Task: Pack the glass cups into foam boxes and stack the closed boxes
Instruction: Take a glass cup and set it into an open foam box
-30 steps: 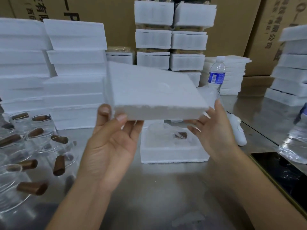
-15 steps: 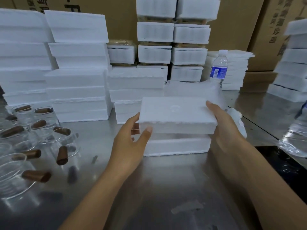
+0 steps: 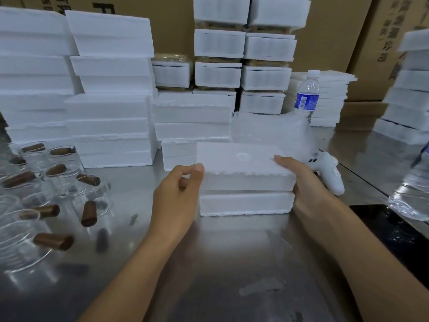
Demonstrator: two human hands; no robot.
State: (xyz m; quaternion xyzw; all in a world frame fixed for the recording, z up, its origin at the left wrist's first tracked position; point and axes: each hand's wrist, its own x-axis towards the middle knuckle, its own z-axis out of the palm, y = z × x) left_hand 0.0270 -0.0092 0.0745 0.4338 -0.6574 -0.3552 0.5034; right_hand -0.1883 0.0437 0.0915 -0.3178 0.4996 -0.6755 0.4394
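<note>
A white foam lid (image 3: 241, 167) sits on a white foam box base (image 3: 246, 203) in the middle of the steel table (image 3: 220, 263). My left hand (image 3: 178, 196) grips the lid's left end, thumb on its top corner. My right hand (image 3: 301, 182) holds the right end, thumb across the lid's top and fingers down the side. The box's inside is hidden. Several glass cups with brown wooden handles (image 3: 51, 194) stand and lie at the left of the table.
Stacks of closed foam boxes (image 3: 111, 89) fill the back left and centre, more at the far right (image 3: 408, 89). A water bottle (image 3: 306, 94), a white handheld device (image 3: 329, 173), a black tablet (image 3: 394, 231) and a plastic bottle (image 3: 413, 194) are on the right. Cardboard cartons stand behind.
Both hands brought the foam lid down from mid-air onto the box base, which now hides the cup inside. The lid now lies flat on the base.
</note>
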